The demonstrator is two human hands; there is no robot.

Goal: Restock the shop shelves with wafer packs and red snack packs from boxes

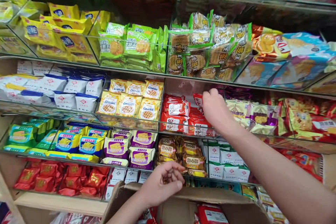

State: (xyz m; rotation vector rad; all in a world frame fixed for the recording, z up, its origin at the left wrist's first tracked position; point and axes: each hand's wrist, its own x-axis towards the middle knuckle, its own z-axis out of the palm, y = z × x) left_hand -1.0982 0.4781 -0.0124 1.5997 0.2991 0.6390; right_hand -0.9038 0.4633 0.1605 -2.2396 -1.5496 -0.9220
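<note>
My right hand [215, 107] reaches into a middle-shelf bin, fingers closed on a small red snack packet [198, 100]; its far side is hidden by the hand. Below and left of it are more red and white packets [173, 123], stacked in the same bin. My left hand [163, 184] hovers over the near side of an open cardboard box [210, 194], fingers loosely curled and thumb apart, with nothing visible in it. Inside the box lie some red packets [211, 214], partly cut off by the frame's lower edge.
Clear dividers split the shelves into bins. Yellow cookie packets [128, 104] sit left of the red ones, purple and cream packets [262, 113] to the right. Brown packets [193, 161] fill the bin beneath. A glass shelf edge [147, 75] runs above my right hand.
</note>
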